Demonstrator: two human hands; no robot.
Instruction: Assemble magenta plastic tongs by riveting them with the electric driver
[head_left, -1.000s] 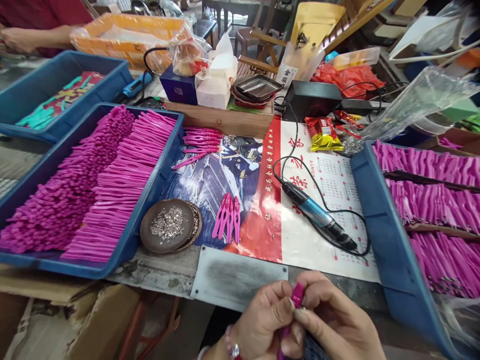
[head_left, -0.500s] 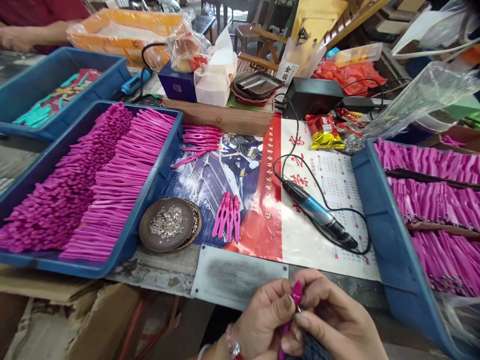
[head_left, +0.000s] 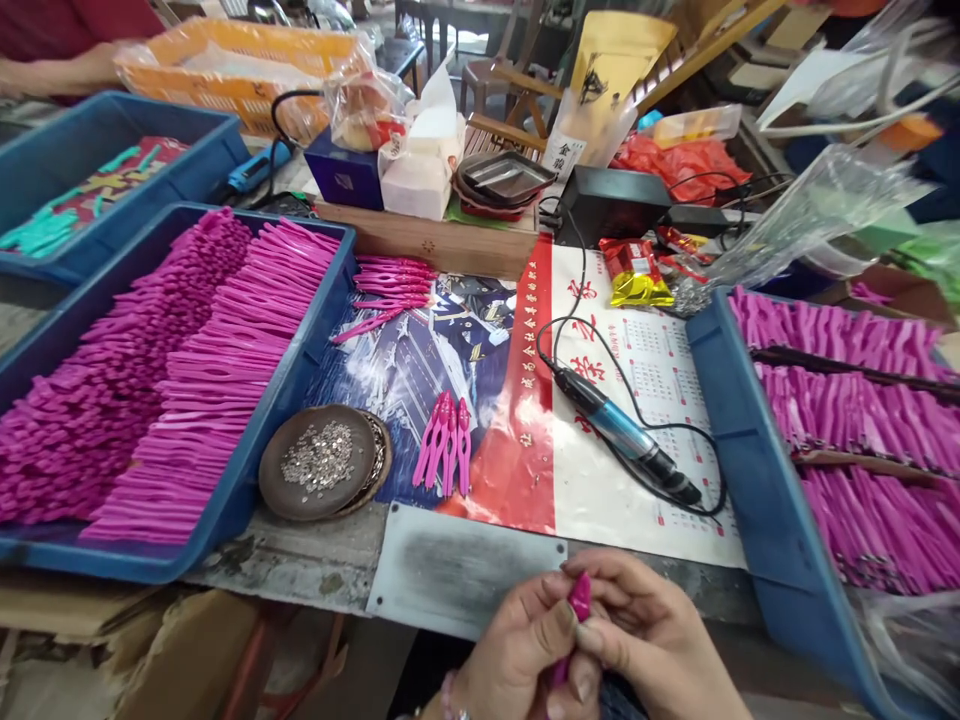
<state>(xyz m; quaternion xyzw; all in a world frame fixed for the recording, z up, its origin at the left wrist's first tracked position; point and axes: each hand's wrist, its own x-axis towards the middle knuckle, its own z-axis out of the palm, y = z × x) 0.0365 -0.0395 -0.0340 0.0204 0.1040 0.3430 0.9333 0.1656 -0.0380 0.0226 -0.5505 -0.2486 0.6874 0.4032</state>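
- Magenta plastic clip [head_left: 579, 598], smooth and narrow with a rounded tip, is sticking up between both hands at the near edge of the worn grey tabletop [head_left: 465, 565].
- Left hand [head_left: 517, 650] and right hand [head_left: 660, 655] are pinching it, fingers [head_left: 561, 618] curling closed around it.
- A blue tray [head_left: 247, 490] of matching pieces is sitting to the left, with a round dish [head_left: 319, 465] of tiny metal bits resting just beside it.

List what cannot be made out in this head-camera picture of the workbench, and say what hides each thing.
1. Head view: the pink piece pinched between the left hand and right hand shows only its tip; fingers cover the rest.
2. The metal bits in the brown dish are too small to identify.
3. The right blue tray runs past the right edge.
4. A co-worker's arm is cut off at the top-left corner.
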